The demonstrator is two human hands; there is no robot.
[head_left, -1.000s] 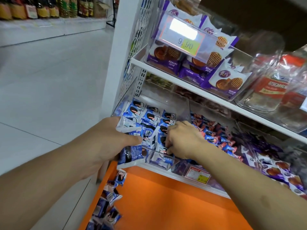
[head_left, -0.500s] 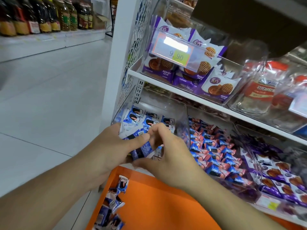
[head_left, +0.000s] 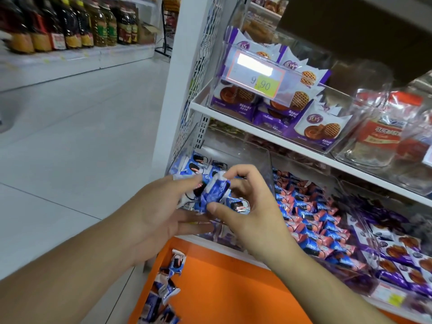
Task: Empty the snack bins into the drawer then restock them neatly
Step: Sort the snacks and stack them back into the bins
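Note:
A bunch of blue cookie packets (head_left: pixel 214 191) hangs just above the front of a clear bin (head_left: pixel 259 155) on the lower shelf. My left hand (head_left: pixel 159 213) cups the bunch from the left, thumb on top and fingers beneath. My right hand (head_left: pixel 243 206) pinches it from the right between thumb and curled fingers. More blue packets (head_left: pixel 198 163) lie at the back of that bin. Below, the orange drawer (head_left: pixel 222 284) stands pulled out, with several blue packets (head_left: pixel 167 288) along its left side.
To the right sit clear bins of blue-and-pink packets (head_left: pixel 313 220) and purple packets (head_left: pixel 402 249). The upper shelf holds a bin of purple waffle snacks (head_left: pixel 275 108) behind a price tag (head_left: pixel 254 77). Bottles (head_left: pixel 70 24) line a far shelf across the tiled aisle.
Both hands have lifted out of the bin with a bunch of blue packets between them. My right hand turned palm-up under the bunch. The view tilted upward.

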